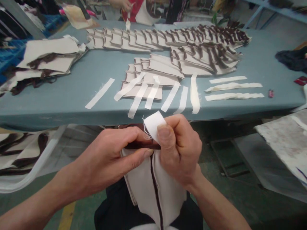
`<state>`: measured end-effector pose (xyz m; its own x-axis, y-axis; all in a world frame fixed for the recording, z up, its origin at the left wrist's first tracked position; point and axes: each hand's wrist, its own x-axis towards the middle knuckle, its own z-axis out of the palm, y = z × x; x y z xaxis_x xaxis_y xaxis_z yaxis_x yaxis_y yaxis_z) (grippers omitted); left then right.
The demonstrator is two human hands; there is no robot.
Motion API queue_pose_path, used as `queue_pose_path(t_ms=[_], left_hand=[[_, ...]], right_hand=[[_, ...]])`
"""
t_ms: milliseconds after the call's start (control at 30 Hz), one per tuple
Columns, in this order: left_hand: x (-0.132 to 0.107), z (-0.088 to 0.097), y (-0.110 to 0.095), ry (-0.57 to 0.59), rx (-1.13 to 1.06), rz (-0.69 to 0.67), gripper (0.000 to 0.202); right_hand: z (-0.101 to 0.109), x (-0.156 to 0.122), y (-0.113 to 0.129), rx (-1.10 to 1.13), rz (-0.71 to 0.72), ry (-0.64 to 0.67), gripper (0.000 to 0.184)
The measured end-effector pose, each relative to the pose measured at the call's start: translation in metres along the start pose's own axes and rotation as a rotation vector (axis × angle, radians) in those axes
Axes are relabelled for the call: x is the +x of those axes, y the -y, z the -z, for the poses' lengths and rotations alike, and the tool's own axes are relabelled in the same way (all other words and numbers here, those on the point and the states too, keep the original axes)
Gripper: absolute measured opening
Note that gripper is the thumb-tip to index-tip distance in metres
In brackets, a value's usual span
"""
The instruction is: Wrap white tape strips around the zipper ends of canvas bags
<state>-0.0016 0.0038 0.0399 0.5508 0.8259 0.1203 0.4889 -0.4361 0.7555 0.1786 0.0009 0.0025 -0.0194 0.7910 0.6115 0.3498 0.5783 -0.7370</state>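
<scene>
A cream fabric piece [141,188] with a dark brown seam and brown edge hangs between my hands over my lap. My left hand [117,150] pinches its upper brown edge between thumb and fingers. A short white fabric strip [153,124] with frayed threads is gripped by the thumb and curled fingers of my right hand [179,147]. That hand also rests against the top of the cream piece, and its palm side is hidden. The strip's frayed end lies close to my left fingertips.
Several white strips [99,93] lie along the front of the blue-green table [59,102]. Behind them are overlapping rows of cream and brown pieces [134,40]. A stack of pieces [52,56] sits left, a white bin [35,179] below. Another person's hand [124,4] shows beyond the table.
</scene>
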Motion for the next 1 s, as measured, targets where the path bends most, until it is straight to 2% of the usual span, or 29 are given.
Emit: queue_pose_path(t_ms=[67,133,233,300,367,600,800,1000], left_hand=[[0.001,0.003,-0.001,0.067,0.055,-0.087,0.017],[0.002,0.001,0.000,0.072,0.120,-0.150,0.018],[0.002,-0.011,0.003,-0.060,0.200,-0.231,0.022],[0.002,-0.020,0.008,-0.167,0.179,-0.254,0.026],[0.002,-0.028,0.014,-0.214,0.073,-0.227,0.029],[-0.002,-0.046,0.030,-0.260,-0.320,-0.046,0.028],[-0.006,-0.050,0.031,-0.222,-0.405,-0.054,0.027],[-0.001,-0.060,0.031,-0.288,-0.365,-0.128,0.027]], right_hand=[[0.002,-0.001,0.004,-0.082,0.059,0.014,0.019],[0.003,-0.002,0.006,-0.155,0.098,0.023,0.018],[0.003,-0.002,0.005,-0.227,0.092,0.017,0.019],[-0.001,-0.002,0.000,-0.231,0.053,0.014,0.020],[-0.008,-0.002,-0.008,-0.186,0.008,0.026,0.020],[-0.030,-0.010,-0.023,-0.045,-0.218,0.161,0.027],[-0.027,-0.015,-0.021,-0.058,-0.165,0.162,0.029],[-0.022,-0.011,-0.029,-0.219,-0.066,0.165,0.033]])
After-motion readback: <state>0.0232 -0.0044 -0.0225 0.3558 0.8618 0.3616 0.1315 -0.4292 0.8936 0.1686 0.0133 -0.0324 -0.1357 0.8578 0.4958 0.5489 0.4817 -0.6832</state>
